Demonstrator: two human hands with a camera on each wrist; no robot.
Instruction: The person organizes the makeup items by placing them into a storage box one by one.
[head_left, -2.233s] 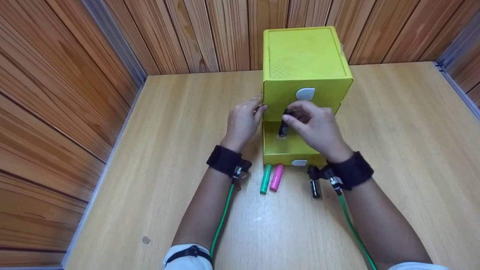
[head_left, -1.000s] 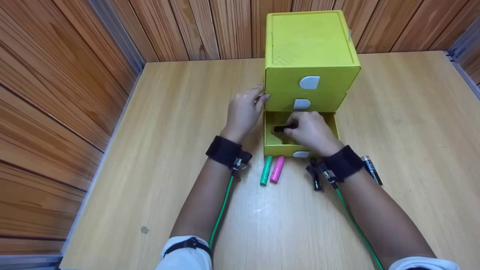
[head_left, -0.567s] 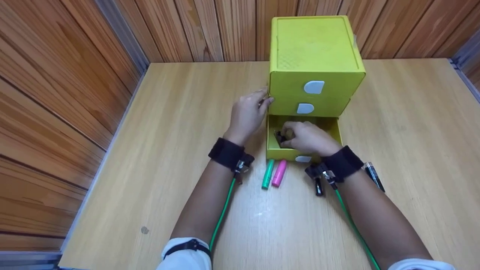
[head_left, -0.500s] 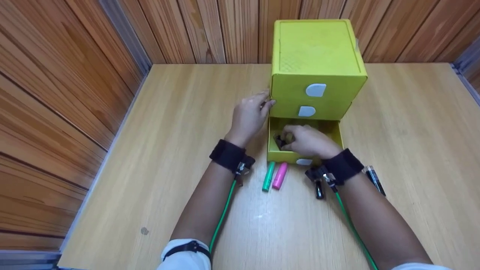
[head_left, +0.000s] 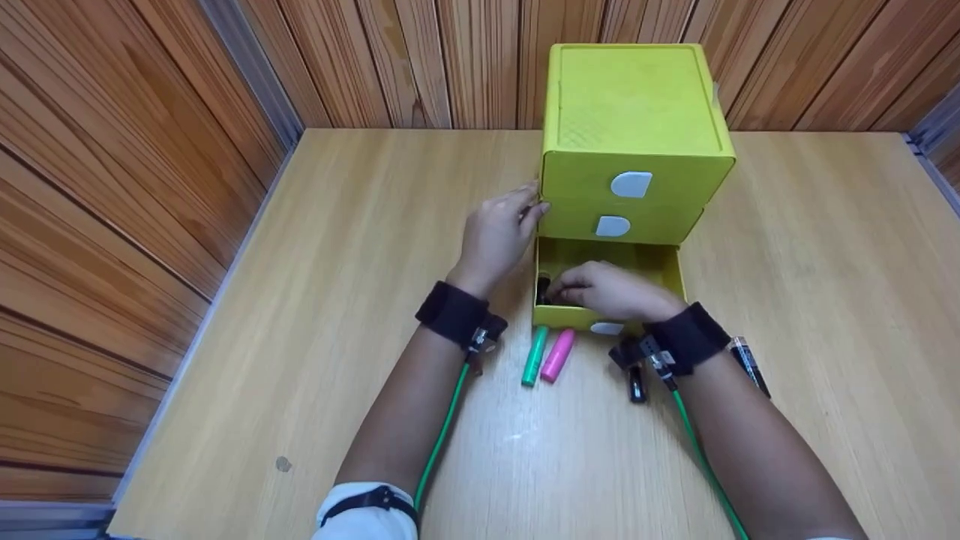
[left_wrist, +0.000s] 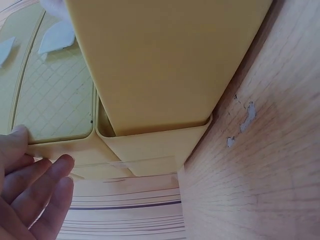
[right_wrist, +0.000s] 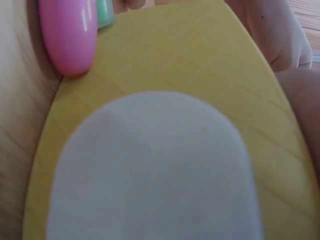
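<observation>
A yellow drawer unit [head_left: 637, 97] stands at the back of the table, its bottom drawer [head_left: 667, 277] pulled out. My left hand [head_left: 495, 236] holds the unit's left front edge, thumb at the front corner and fingers along the side. Inside the drawer my right hand [head_left: 607, 289] reaches toward the left wall, its fingertips right at a black cylinder [head_left: 543, 287] that lies along that wall. I cannot tell whether the fingers still pinch it. The right wrist view shows only the drawer's front with its white tab [right_wrist: 155, 170], not the fingers.
Before the drawer lie a green marker [head_left: 534, 356] and a pink marker [head_left: 557, 356]. A black cylinder [head_left: 637, 384] sits under the right wrist camera. Another black cylinder with a silvery end [head_left: 750, 366] lies beside my right forearm. Wood-panelled walls [head_left: 420, 60] enclose the table.
My right hand has lowered the black cylinder from above the drawer into it and moved it to the left wall. The left hand stays at the unit's edge. The head view has shifted slightly.
</observation>
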